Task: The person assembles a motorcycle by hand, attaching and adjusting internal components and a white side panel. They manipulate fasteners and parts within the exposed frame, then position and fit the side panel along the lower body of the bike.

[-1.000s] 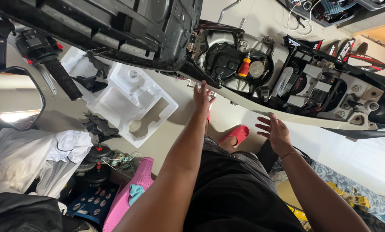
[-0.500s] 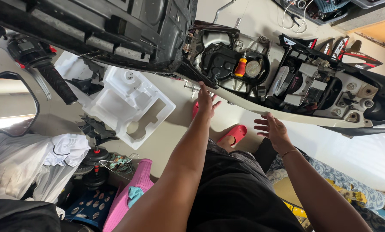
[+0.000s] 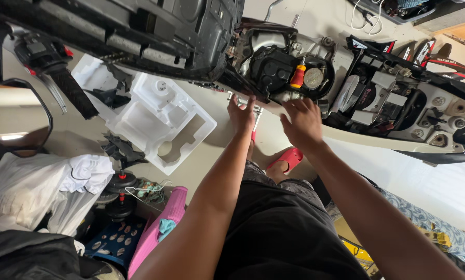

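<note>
Left hand (image 3: 241, 115) grips upright tool (image 3: 254, 124), handle pointing down

Two hands (image 3: 241, 115), one scooter (image 3: 305, 78), one mirror (image 3: 15, 116), one white foam tray (image 3: 160, 116), one red sandal (image 3: 286, 157), one red-handled screwdriver (image 3: 297, 76), one pink basket (image 3: 165, 218)

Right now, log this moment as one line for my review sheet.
left hand: on silver metal rod beside opened scooter body | right hand: on cream scooter side panel | nearby: white foam packing tray, red sandal
</note>
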